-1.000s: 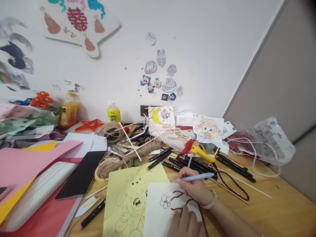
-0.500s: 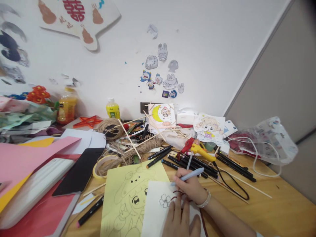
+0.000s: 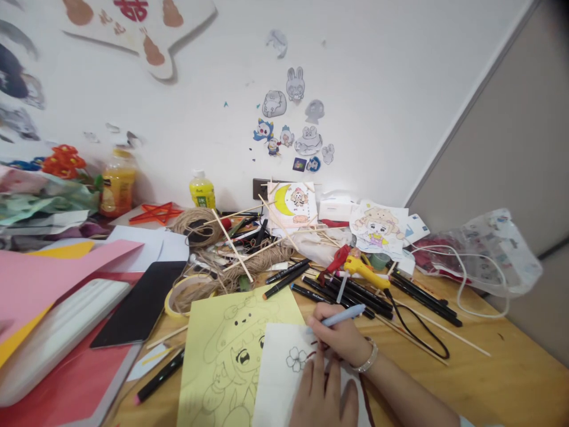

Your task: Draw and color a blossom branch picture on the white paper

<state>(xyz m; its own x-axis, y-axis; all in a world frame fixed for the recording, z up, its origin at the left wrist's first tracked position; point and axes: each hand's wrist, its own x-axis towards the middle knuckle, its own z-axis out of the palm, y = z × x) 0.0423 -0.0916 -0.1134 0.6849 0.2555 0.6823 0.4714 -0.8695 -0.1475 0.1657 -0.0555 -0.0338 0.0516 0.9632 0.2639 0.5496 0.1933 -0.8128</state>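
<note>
My right hand point(image 3: 340, 337), with a bracelet round its wrist, grips a light blue pen point(image 3: 344, 315) over the top of a white sheet point(image 3: 278, 391). The fingers cover most of the pen's lower end. On that sheet a small outlined flower point(image 3: 296, 359) shows, with dark red lines partly hidden by my hands. Flat on the paper below lies my left hand point(image 3: 324, 394), its fingers stretched out and holding nothing. Under the white sheet's left side is a yellow sheet point(image 3: 217, 338) bearing a line drawing of a cartoon girl.
Several black markers point(image 3: 351, 296) and a yellow glue gun point(image 3: 367, 273) with a black cord lie beyond my right hand. Twine point(image 3: 271, 260), thin sticks and a tape roll point(image 3: 171, 299) clutter the middle. At left are a black tablet point(image 3: 140, 305) and a white case point(image 3: 64, 341).
The view has tilted slightly downward. My right fingers sit a little more over the pen's lower end; the left hand stays flat on the sheet.
</note>
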